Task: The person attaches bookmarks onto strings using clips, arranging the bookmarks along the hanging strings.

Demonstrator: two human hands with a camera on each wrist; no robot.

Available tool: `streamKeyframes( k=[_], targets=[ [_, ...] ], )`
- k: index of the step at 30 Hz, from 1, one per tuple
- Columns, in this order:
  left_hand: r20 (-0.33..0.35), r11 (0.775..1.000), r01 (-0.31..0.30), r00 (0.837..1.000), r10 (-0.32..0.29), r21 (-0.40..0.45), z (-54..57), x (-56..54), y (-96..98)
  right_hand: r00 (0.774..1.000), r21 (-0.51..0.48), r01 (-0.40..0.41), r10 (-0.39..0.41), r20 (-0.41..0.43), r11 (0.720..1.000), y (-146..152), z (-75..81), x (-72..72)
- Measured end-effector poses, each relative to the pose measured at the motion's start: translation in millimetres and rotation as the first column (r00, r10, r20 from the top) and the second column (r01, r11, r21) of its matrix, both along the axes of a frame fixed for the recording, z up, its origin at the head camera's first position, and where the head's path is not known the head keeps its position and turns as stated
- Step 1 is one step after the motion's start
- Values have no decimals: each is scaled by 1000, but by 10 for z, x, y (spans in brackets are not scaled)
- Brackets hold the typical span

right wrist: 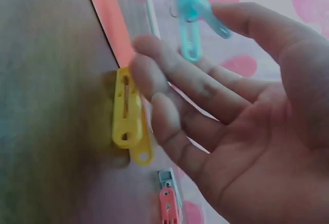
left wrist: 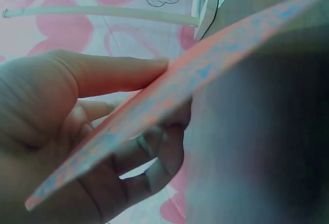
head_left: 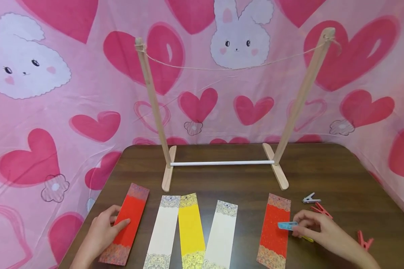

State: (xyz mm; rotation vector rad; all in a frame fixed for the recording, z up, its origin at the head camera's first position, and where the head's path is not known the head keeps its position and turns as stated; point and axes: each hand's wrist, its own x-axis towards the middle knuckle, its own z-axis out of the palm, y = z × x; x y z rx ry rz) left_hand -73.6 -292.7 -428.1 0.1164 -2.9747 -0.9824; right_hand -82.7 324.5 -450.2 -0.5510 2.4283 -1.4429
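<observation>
Between thumb and fingers, my left hand [head_left: 102, 231] holds a red paper strip [head_left: 131, 215] with lace-patterned ends at the left of the table. The left wrist view shows that strip [left wrist: 169, 90] almost edge-on, the thumb on one face and fingers behind it. My right hand [head_left: 318, 226] pinches a light blue clothespin [head_left: 287, 225], which overlaps a second red strip [head_left: 274, 220] in the head view. Seen from the right wrist, the blue clothespin [right wrist: 191, 26] is at the thumb tip, and a yellow clothespin [right wrist: 128, 111] lies on the table near the curled fingers.
Two white strips [head_left: 161, 231] and a yellow strip [head_left: 192, 228] lie mid-table. Behind them stands a wooden frame [head_left: 297, 104] with a sagging string [head_left: 232, 69] between its posts. At right are a white clothespin [head_left: 310, 198] and red clothespins [head_left: 364, 240].
</observation>
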Motion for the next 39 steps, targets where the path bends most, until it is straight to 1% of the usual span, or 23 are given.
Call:
streamKeyframes(
  k=[2, 3, 5, 7, 9, 11, 14, 17, 20, 24, 26, 28, 30, 35, 37, 39],
  targets=[
    [-19, 1000, -4, 1000, 4, 3, 17, -1, 13, 998, -30, -53, 54, 42, 998, 37, -1, 8],
    [-33, 1000, -6, 999, 6, 1, 26, 1, 23, 997, -25, -57, 58, 44, 998, 61, -2, 16],
    [-64, 1000, -14, 998, 15, 5, 45, 13, 50, 999, 10, -40, 41, -11, 999, 109, -9, 34],
    [-112, 1000, -26, 993, 28, 13, 62, 33, 83, 997, 54, -13, 17, -81, 998, 158, -9, 55],
    [-158, 999, -37, 987, 41, 31, 85, 53, 123, 991, 99, 22, -8, -132, 995, 204, 10, 74],
    [-186, 997, -40, 981, 51, 64, 114, 70, 171, 985, 146, 70, -45, -166, 987, 241, 51, 90],
    [-215, 994, -34, 975, 56, 108, 154, 81, 249, 974, 207, 148, -107, -200, 967, 260, 148, 90],
    [-245, 991, -16, 968, 48, 131, 181, 76, 319, 955, 233, 202, -138, -264, 951, 240, 252, 67],
    [-262, 988, 4, 964, 37, 156, 196, 65, 375, 934, 219, 213, -132, -333, 952, 213, 354, 41],
    [-256, 981, 27, 966, 24, 192, 213, 52, 420, 918, 218, 222, -129, -374, 950, 164, 496, 20],
    [-255, 979, 34, 967, 19, 201, 224, 52, 430, 913, 231, 235, -133, -386, 944, 135, 565, 9],
    [-266, 980, 43, 964, 11, 196, 236, 53, 436, 903, 240, 245, -130, -410, 940, 111, 625, -6],
    [-291, 981, 60, 957, -3, 185, 251, 45, 438, 896, 248, 249, -126, -425, 936, 95, 677, -20],
    [-365, 983, 111, 930, -50, 147, 317, -1, 438, 885, 258, 260, -123, -450, 930, 65, 793, -58],
    [-381, 981, 129, 922, -66, 142, 351, -22, 436, 880, 257, 268, -127, -458, 929, 51, 836, -77],
    [-388, 980, 143, 918, -78, 141, 387, -42, 432, 878, 257, 273, -131, -461, 927, 37, 878, -94]
  ],
)
